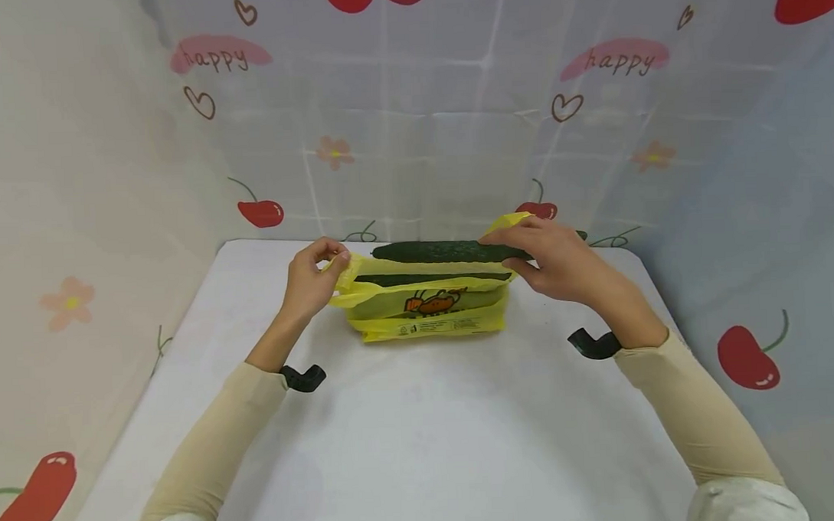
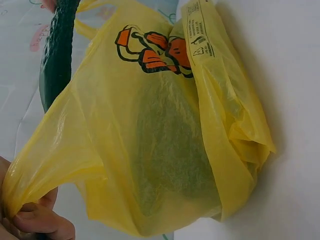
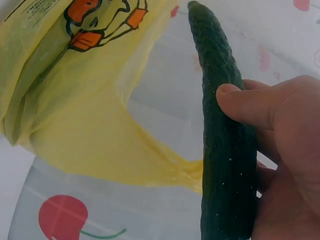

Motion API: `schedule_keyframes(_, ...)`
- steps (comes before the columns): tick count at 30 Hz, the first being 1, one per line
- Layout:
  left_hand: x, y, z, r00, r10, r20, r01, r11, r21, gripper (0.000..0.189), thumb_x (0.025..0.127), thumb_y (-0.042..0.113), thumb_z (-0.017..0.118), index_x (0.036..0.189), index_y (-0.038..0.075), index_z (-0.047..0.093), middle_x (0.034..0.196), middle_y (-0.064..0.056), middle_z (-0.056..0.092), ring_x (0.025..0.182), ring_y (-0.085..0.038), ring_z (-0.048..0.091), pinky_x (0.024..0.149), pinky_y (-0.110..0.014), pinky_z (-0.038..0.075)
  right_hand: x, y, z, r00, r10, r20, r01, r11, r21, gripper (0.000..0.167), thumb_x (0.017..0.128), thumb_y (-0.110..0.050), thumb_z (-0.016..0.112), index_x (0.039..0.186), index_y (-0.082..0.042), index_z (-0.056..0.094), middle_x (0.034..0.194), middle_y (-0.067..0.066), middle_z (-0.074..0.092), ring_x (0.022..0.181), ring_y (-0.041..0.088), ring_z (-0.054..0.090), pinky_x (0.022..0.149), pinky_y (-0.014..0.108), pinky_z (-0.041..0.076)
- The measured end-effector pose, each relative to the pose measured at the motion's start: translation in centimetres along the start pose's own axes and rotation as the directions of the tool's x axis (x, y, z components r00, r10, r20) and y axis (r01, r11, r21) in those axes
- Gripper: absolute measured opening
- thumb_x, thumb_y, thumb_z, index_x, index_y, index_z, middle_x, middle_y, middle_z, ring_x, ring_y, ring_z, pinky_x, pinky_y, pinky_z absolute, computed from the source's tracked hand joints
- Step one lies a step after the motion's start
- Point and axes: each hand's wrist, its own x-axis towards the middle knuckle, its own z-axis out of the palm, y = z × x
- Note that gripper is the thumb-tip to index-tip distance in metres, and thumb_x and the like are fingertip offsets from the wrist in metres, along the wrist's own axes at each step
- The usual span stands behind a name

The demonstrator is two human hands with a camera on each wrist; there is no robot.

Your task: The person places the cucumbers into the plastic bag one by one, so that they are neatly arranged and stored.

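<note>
A yellow plastic bag [image 1: 374, 329] with an orange cartoon print stands on the white table, its mouth facing up. At its left end, my left hand [image 1: 310, 279] pinches the bag's handle between thumb and fingers, stretching the film taut in the left wrist view. My right hand [image 1: 558, 263] grips a long dark green cucumber [image 1: 423, 252] level over the open mouth. The bag's right handle [image 3: 187, 172] runs behind this cucumber in the right wrist view. Inside the bag lies another cucumber [image 1: 424, 279], partly hidden by the front film.
The white table [image 1: 423, 429] stretches from the bag toward me. Behind it hangs a pale curtain [image 1: 441, 152] printed with cherries, flowers and hearts, close to the table's back edge. Black wrist mounts [image 1: 304, 379] stick out from both sleeves.
</note>
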Motion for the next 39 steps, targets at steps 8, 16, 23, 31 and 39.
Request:
schedule_keyframes(8,0.1,0.5,-0.2,1.0,0.014,-0.014,-0.014,1.0,0.0,0.018,0.109,0.028,0.065,0.113,0.011,0.071,0.115,-0.014,0.072,0.114,-0.03,0.063,0.101,-0.05,0.044,1.6,-1.1,1.2,0.996,0.002,0.09,0.002,0.999,-0.045,0.046,0.1,-0.013,0.076,0.143,-0.025,0.068,0.135,-0.003,0.075,0.122,0.029,0.064,0.094,0.049,0.056)
schedule_keyframes(16,0.5,0.7,0.4,0.998,0.061,0.007,-0.061,0.998,0.014,0.023,0.109,0.031,0.065,0.116,0.01,0.071,0.118,-0.015,0.072,0.116,-0.031,0.061,0.112,-0.063,0.046,5.1,-1.2,4.5,0.983,0.014,0.185,-0.019,0.999,0.026,0.048,0.104,-0.017,0.072,0.15,-0.023,0.062,0.138,0.004,0.074,0.105,0.028,0.065,0.085,0.044,0.056)
schedule_keyframes(23,1.0,1.0,1.2,0.994,0.099,0.047,-0.1,0.995,0.02,0.022,0.109,0.029,0.065,0.115,0.01,0.072,0.117,-0.014,0.073,0.115,-0.03,0.064,0.11,-0.062,0.05,6.6,0.9,8.3,0.962,-0.005,0.275,-0.083,0.947,0.309,0.046,0.11,-0.016,0.061,0.156,-0.013,0.054,0.159,0.01,0.059,0.147,0.035,0.057,0.122,0.057,0.046)
schedule_keyframes(31,0.9,1.2,1.1,0.993,0.109,0.053,-0.11,0.994,0.021,0.018,0.11,0.03,0.065,0.111,0.014,0.072,0.113,-0.011,0.072,0.117,-0.03,0.064,0.106,-0.06,0.051,7.7,3.1,10.2,0.943,-0.02,0.332,-0.096,0.94,0.329,0.047,0.112,-0.012,0.056,0.158,-0.009,0.049,0.163,0.016,0.053,0.151,0.039,0.051,0.124,0.059,0.043)
schedule_keyframes(39,0.6,1.2,0.7,0.993,0.118,0.024,-0.119,0.993,0.02,0.016,0.109,0.027,0.065,0.112,0.013,0.071,0.112,-0.011,0.072,0.109,-0.026,0.062,0.095,-0.048,0.05,6.9,5.5,11.4,0.916,0.187,0.356,-0.266,0.945,0.189,0.054,0.113,-0.044,0.052,0.153,-0.008,0.056,0.154,0.017,0.061,0.142,0.038,0.06,0.12,0.059,0.047)
